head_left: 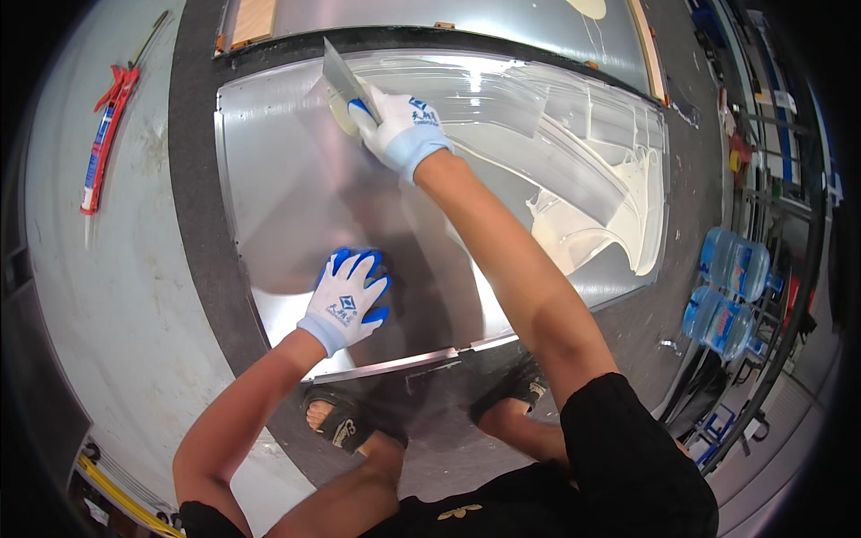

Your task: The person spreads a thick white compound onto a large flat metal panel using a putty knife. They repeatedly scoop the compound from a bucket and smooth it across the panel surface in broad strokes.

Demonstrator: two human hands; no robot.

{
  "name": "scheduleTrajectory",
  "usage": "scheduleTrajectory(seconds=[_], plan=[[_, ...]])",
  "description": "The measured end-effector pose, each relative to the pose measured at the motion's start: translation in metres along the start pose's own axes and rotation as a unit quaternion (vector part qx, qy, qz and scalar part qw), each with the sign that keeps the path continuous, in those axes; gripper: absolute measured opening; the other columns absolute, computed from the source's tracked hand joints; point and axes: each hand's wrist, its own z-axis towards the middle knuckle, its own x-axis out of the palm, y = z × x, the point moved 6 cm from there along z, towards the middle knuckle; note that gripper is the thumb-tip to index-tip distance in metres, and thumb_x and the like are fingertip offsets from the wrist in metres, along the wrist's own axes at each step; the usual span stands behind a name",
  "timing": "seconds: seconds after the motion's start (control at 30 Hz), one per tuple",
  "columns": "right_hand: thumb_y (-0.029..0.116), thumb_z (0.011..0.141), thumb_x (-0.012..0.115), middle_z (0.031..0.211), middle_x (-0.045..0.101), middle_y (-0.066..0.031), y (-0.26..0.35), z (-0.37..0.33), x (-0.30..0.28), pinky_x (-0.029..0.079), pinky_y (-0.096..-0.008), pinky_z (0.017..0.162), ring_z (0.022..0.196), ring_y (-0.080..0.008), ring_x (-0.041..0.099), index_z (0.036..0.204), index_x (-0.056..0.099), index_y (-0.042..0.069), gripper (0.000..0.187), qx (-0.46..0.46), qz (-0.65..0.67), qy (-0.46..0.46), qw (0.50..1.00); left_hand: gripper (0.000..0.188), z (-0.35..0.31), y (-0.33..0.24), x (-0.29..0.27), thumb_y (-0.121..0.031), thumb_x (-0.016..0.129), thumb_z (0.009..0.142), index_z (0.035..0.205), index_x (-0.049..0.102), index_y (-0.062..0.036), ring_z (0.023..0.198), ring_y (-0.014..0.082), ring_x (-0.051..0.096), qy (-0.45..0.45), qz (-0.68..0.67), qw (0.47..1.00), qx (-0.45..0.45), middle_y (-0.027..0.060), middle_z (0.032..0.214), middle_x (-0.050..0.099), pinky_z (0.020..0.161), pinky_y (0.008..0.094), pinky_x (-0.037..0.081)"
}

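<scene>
The right hand [401, 127], in a blue-and-white glove, has its fingers closed around a broad metal scraper [344, 75] near the panel's far-left corner. The blade is tilted up on edge, probably to give the grip control over its angle; whether its lower edge touches metal I cannot tell. The left hand [346, 303], gloved alike, is palm down over the near-left part of the metal panel [291, 170], fingers spread and slightly bent, with nothing visible in its grasp. It looks placed as a prop for the leaning body, though its underside is hidden.

Cream paste [596, 220] lies thick at the panel's right and thinly streaked along the far side; the left and middle are bare, giving the scraper open room.

A narrow metal strip [390, 366] runs along the near edge, with the sandalled feet [345, 421] just beyond it, seemingly set there to keep off the panel. On the far side, a dark gap separates a second panel [511, 16], limiting reach. Farther out, a red caulking gun [106, 148] lies well apart on the left, and blue water jugs [735, 262] sit to the right.
</scene>
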Motion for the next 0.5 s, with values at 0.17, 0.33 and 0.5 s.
scheduleTrajectory(seconds=[0.17, 0.33, 0.5], plan=[[0.046, 0.101, 0.059, 0.096, 0.075, -0.0211, -0.073, -0.005, -0.040, 0.056, -0.0462, 0.083, 0.090, -0.0422, 0.071, 0.118, 0.072, 0.010, 0.042, 0.091, 0.058, -0.069, 0.992, 0.049, 0.000, -0.002, -0.002, -0.037, 0.075, 0.085, 0.127, 0.067, -0.0137, 0.138, 0.0368, 0.044, -0.043, -0.007, 0.999, 0.013, 0.0174, 0.146, 0.050, 0.121, 0.0556, 0.030], [0.047, 0.098, 0.066, 0.084, 0.074, -0.0184, -0.137, -0.027, -0.075, 0.056, -0.0432, 0.075, 0.079, -0.0366, 0.072, 0.102, 0.076, 0.006, 0.042, 0.164, 0.122, -0.117, 0.972, 0.048, 0.001, 0.000, -0.001, -0.037, 0.074, 0.086, 0.127, 0.068, -0.0137, 0.139, 0.0365, 0.044, -0.037, -0.008, 0.999, 0.011, 0.0179, 0.147, 0.050, 0.121, 0.0557, 0.029], [0.047, 0.097, 0.069, 0.080, 0.073, -0.0184, -0.182, -0.049, -0.107, 0.055, -0.0441, 0.074, 0.074, -0.0342, 0.070, 0.103, 0.076, 0.005, 0.044, 0.194, 0.065, -0.149, 0.967, 0.046, 0.003, -0.004, -0.005, -0.036, 0.075, 0.086, 0.125, 0.069, -0.0127, 0.138, 0.0370, 0.045, -0.047, 0.000, 0.999, 0.014, 0.0186, 0.145, 0.051, 0.121, 0.0556, 0.030]])
